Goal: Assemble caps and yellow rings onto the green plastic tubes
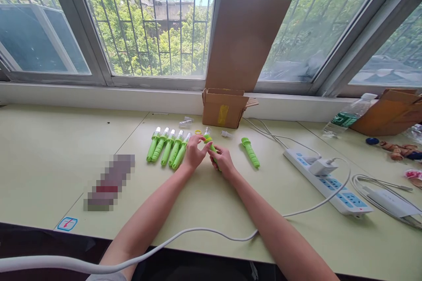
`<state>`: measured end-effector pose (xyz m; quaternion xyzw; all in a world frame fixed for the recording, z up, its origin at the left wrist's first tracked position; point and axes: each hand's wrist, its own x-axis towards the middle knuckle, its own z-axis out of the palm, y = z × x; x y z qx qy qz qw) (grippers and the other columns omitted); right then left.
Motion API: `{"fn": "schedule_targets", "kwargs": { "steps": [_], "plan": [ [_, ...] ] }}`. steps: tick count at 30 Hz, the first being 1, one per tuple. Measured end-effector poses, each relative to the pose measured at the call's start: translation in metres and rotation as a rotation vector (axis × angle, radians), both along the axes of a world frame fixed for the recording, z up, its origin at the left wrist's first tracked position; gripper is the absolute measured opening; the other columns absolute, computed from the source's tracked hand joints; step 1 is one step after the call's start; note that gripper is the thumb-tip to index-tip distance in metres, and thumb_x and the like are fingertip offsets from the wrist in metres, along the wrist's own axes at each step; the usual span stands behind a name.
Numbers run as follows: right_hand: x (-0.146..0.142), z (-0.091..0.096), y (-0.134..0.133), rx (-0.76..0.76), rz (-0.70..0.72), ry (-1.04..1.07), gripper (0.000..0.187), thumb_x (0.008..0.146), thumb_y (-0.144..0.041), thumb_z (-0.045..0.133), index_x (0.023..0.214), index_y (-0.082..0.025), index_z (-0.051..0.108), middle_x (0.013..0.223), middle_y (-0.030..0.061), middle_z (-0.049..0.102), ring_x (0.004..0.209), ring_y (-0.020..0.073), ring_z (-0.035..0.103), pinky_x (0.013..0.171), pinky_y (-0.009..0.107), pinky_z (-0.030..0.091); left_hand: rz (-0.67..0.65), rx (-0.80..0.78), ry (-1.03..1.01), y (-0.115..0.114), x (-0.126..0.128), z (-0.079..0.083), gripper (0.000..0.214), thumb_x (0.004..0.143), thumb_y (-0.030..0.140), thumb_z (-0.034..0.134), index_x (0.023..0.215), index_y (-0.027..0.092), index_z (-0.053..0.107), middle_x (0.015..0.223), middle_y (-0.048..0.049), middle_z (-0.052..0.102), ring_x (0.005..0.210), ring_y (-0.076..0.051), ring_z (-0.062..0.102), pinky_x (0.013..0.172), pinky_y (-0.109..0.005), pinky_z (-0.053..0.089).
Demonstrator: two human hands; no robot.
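Between my hands is a green torch-shaped stick [208, 139] with a clear tip and a yellow band near its top. My left hand [195, 153] pinches it at the band. The lower green handle is wrapped by my right hand [223, 161], which hides part of it. Just left of my left hand, several similar green sticks with clear caps [169, 147] lie side by side. A green stick without a clear cap [251, 153] lies to the right. Beyond my hands are a yellow ring [198, 132] and loose clear caps [226, 134].
A cardboard box [221, 109] with its tall flap raised stands by the window. On the right are a white power strip [329, 184], a plastic bottle [349, 116] and coiled cables [379, 195]. A white cable [211, 229] crosses the front, and a blurred patch [110, 182] covers something at left.
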<state>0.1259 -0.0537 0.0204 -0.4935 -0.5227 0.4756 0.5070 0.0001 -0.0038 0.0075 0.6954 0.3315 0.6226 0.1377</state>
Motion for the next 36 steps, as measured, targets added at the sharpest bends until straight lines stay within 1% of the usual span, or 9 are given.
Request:
{"fn": "schedule_targets", "kwargs": {
  "steps": [9,12,16,20,24,26,28,32,36],
  "plan": [
    [0.0044,-0.0009,0.0011,-0.027,0.056,0.035,0.034,0.071,-0.053,0.062,0.078,-0.02,0.054,0.052,-0.0049,0.049,0.034,0.0076,0.035,0.032,0.022,0.023,-0.022,-0.009,-0.004,-0.0001,-0.0004,-0.0006,0.019,0.082,0.038,0.062,0.087,0.02,0.057,0.093,-0.0057,0.061,0.095,-0.017,0.061,0.077,-0.036,0.06],
    [0.004,-0.0024,0.0022,0.04,0.013,-0.12,0.034,0.074,-0.053,0.059,0.079,-0.019,0.057,0.052,-0.0037,0.05,0.035,0.0089,0.037,0.035,0.023,0.027,-0.005,-0.007,-0.001,0.0011,-0.0012,-0.0033,0.018,0.083,0.037,0.061,0.086,0.02,0.057,0.094,-0.0062,0.06,0.096,-0.018,0.061,0.079,-0.038,0.059],
    [0.0023,-0.0026,0.0025,0.253,-0.163,-0.433,0.031,0.079,-0.049,0.055,0.083,-0.02,0.064,0.063,0.0015,0.059,0.051,0.0134,0.048,0.049,0.024,0.036,0.054,0.017,0.022,0.0011,-0.0021,-0.0049,0.016,0.084,0.035,0.061,0.087,0.02,0.057,0.096,-0.0075,0.061,0.1,-0.02,0.06,0.083,-0.041,0.056],
    [0.0016,-0.0026,0.0025,0.302,-0.235,-0.521,0.031,0.081,-0.047,0.053,0.095,-0.022,0.066,0.07,0.0028,0.063,0.062,0.0172,0.053,0.054,0.025,0.036,0.095,0.047,0.046,-0.0004,-0.002,-0.0034,0.016,0.084,0.035,0.061,0.088,0.02,0.058,0.098,-0.0082,0.061,0.102,-0.022,0.059,0.086,-0.043,0.054],
    [0.0016,-0.0037,0.0033,0.289,-0.193,-0.452,0.031,0.081,-0.05,0.052,0.081,-0.02,0.063,0.06,0.0,0.055,0.054,0.0142,0.046,0.051,0.025,0.034,0.095,0.049,0.059,0.0,-0.002,-0.0028,0.019,0.082,0.038,0.062,0.088,0.021,0.058,0.096,-0.0074,0.061,0.099,-0.021,0.06,0.085,-0.042,0.054],
    [0.0012,-0.0037,0.0033,0.238,-0.151,-0.372,0.035,0.08,-0.053,0.053,0.068,-0.02,0.056,0.053,-0.0016,0.049,0.047,0.0121,0.042,0.046,0.025,0.032,0.089,0.045,0.059,0.0011,-0.0022,-0.0035,0.02,0.082,0.039,0.062,0.088,0.021,0.058,0.096,-0.0073,0.061,0.098,-0.021,0.059,0.085,-0.042,0.054],
    [0.0005,-0.0029,0.0027,0.164,-0.095,-0.262,0.039,0.078,-0.056,0.054,0.062,-0.02,0.049,0.048,-0.0031,0.045,0.04,0.0104,0.038,0.04,0.025,0.029,0.083,0.04,0.051,0.0022,-0.0023,-0.0043,0.02,0.082,0.039,0.062,0.087,0.021,0.058,0.095,-0.0069,0.061,0.097,-0.021,0.059,0.085,-0.042,0.054],
    [0.0001,0.0009,0.0001,0.046,0.005,-0.069,0.038,0.076,-0.056,0.057,0.066,-0.021,0.048,0.047,-0.0046,0.046,0.035,0.0088,0.035,0.034,0.024,0.024,0.074,0.026,0.037,0.0029,-0.0021,-0.0048,0.022,0.082,0.041,0.062,0.086,0.02,0.058,0.092,-0.0058,0.061,0.094,-0.019,0.06,0.084,-0.041,0.054],
    [0.0034,0.0029,-0.0008,-0.042,0.073,0.054,0.039,0.075,-0.057,0.057,0.067,-0.02,0.049,0.05,-0.0027,0.051,0.033,0.0081,0.037,0.031,0.023,0.023,0.066,0.021,0.031,0.0023,-0.0011,-0.0042,0.023,0.08,0.042,0.063,0.085,0.02,0.057,0.092,-0.0055,0.062,0.093,-0.019,0.061,0.082,-0.039,0.055]
  ]
}}
